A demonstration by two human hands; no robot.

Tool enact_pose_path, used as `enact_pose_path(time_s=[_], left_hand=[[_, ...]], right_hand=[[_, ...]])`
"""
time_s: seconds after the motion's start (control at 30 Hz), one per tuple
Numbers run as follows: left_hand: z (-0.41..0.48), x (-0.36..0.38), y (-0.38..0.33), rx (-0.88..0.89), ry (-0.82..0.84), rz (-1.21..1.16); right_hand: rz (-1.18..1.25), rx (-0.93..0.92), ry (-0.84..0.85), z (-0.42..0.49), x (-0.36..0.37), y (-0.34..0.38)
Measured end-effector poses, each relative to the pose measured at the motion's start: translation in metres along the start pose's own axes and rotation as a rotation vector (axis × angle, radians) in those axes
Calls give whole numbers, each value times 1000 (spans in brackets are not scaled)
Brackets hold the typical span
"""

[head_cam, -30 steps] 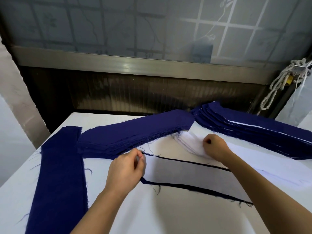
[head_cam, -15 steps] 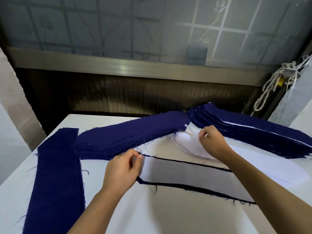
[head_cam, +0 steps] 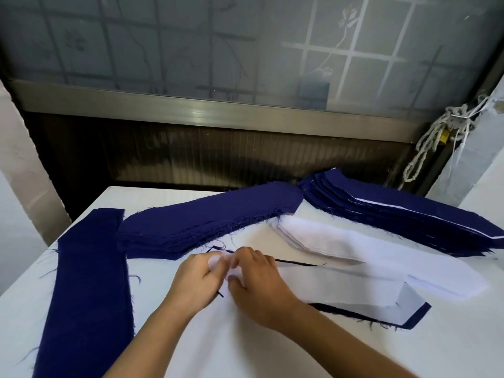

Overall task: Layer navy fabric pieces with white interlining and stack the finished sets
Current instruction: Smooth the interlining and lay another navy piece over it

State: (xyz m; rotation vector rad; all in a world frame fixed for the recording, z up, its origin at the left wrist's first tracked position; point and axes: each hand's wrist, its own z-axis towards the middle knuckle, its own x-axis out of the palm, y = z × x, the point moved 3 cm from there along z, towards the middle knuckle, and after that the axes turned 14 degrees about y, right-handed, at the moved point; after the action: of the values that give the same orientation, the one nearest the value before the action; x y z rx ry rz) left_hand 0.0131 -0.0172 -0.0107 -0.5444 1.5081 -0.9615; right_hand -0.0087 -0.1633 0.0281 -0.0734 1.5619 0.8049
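1. Head view, centre of frame: left hand (head_cam: 195,282) & right hand (head_cam: 259,285) sit knuckle to knuckle. Each grip is clamped on the left end of the interlining strip (head_cam: 341,290), pinched btw thumb & fingers.
2. The strip runs off toward lower right and lies over the navy piece (head_cam: 417,320). Only that piece's dark edges show, along the top & at the lower-right tip. A greyer layer peeks out there too; can't tell what it is.
3. Supplies on the white tabletop (head_cam: 245,350):
   - navy pile (head_cam: 212,219), upper centre
   - interlining pile (head_cam: 321,238), just right of the hands
   - finished sets (head_cam: 395,214), upper right
   - loose navy strip (head_cam: 90,282), along the left
4. Step in hand looks like squaring up the pinched end. To do it well, I'd say:
   - Match that end to the navy end first.
   - Then smooth w/ flat fingers toward lower right, keeping an even navy margin.
   - No tugging: the edges are frayed & thin stuff prob. skews easily.
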Motion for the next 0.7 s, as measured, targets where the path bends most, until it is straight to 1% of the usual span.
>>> enact_pose_path(time_s=[0.1, 0.17, 0.23, 0.37, 0.47, 0.53, 0.6, 0.7], left_hand=[[-1, -1, -2, 82, -57, 3], [-4, -1, -7, 155, -91, 57], [-5, -2, -8, 180, -127, 64], [-6, -4, -9, 178, -162, -16], [-7, -5, -11, 162, -182, -101], [-7, -6, -10, 131, -200, -171], [-7, -7, -8, 115, -204, -178], [-7, -7, -5, 94, -197, -104]], right_hand=[[93, 60, -13, 2, -10, -19], [84, 93, 22, 1, -16, -33], [58, 108, 20, -5, -19, -47], [12, 139, 10, -19, -23, -74], [-143, 143, -10, -25, -27, -84], [-192, 152, -13, -28, -29, -86], [-175, 142, -31, -32, -31, -89], [-112, 131, -83, -44, -43, -91]])
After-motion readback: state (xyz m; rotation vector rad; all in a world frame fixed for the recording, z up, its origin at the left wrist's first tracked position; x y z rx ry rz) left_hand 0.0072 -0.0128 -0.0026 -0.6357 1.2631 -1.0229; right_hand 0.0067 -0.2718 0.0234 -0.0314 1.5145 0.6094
